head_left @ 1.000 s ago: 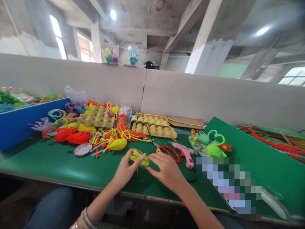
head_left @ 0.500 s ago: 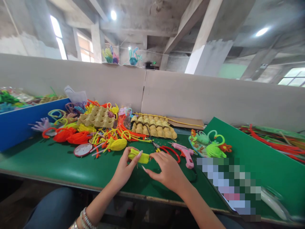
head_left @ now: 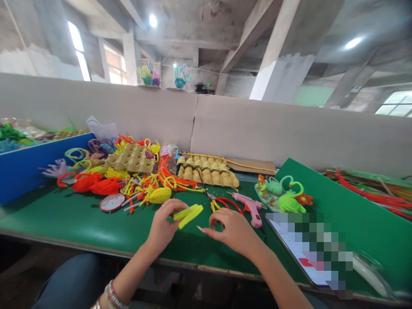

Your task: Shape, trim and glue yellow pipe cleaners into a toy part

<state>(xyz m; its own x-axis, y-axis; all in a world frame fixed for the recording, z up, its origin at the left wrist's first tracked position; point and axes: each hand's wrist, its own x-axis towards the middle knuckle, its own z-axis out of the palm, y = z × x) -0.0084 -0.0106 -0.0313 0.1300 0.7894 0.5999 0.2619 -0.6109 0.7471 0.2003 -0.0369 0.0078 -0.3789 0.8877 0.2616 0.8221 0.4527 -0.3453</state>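
Through the head camera I watched my left hand (head_left: 163, 221) pinch the yellow bundle (head_left: 189, 215) by one end, between thumb and fingers, so that the rest of it stuck out to the right, held up over the green bench (head_left: 103, 231) near its front edge. My right hand (head_left: 232, 227) was released, its thumb and forefinger apart in a loose curl, just beside the bundle's free end but not touching it. The pliers (head_left: 229, 200), with red and yellow handles, lay just behind that hand, and right of them I saw the pink glue gun (head_left: 252, 208) on its side. The phone (head_left: 289, 238) lay farther right, partly masked by blurred squares, with a green swan (head_left: 289, 201) behind it near the green panel (head_left: 347, 214). Beyond my left hand I had a yellow swan (head_left: 160, 195) lying close to the round lid (head_left: 112, 202), and behind the lid two red pieces (head_left: 107, 185). One egg tray (head_left: 130, 159) sat on the heap there; two more trays (head_left: 209, 174) lay farther back, with orange stems (head_left: 166, 169) to their left.
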